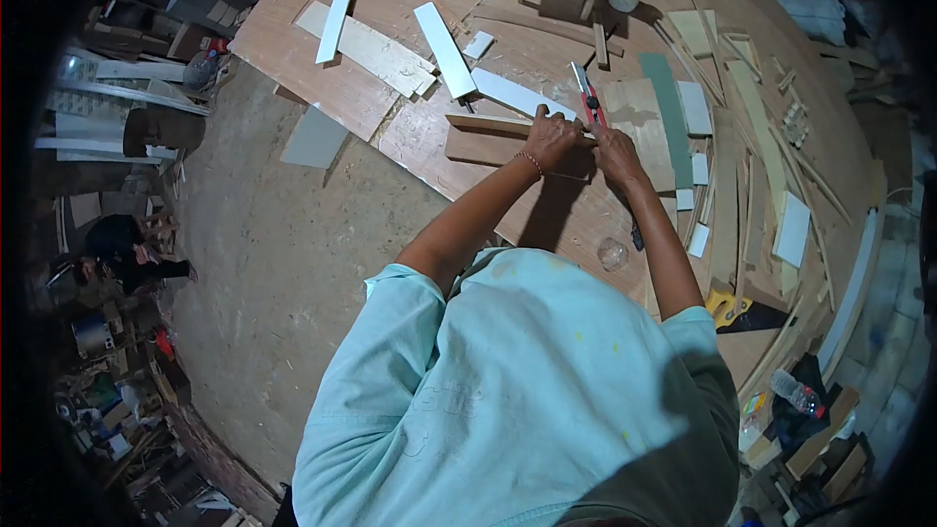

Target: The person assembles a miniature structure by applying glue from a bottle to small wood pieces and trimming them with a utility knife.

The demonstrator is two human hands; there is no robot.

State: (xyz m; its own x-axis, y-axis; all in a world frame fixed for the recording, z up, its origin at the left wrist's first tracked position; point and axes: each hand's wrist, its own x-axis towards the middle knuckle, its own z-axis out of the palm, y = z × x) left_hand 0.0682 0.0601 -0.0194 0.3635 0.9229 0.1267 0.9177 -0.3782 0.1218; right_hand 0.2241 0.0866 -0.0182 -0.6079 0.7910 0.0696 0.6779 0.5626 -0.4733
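My left hand [554, 140] is closed on a narrow wooden piece [481, 143] made of boards joined along an edge, standing over the worktable [415, 141]. At the piece's right end, my right hand [615, 156] has its fingers curled round it, close beside the left. The fingertips of both hands are partly hidden. Just beyond them lies a red utility knife [590, 102] with its blade pointing away. A white strip [522, 95] lies behind the left hand, and a plywood panel [639, 127] to the right of the right hand.
Wood strips [771, 151] and white offcuts [791, 229] litter the table's right side. A yellow-handled saw [727, 307] lies by my right elbow, and a small clear cup [613, 254] near the front edge. Far left, a person [122, 249] is low near the floor.
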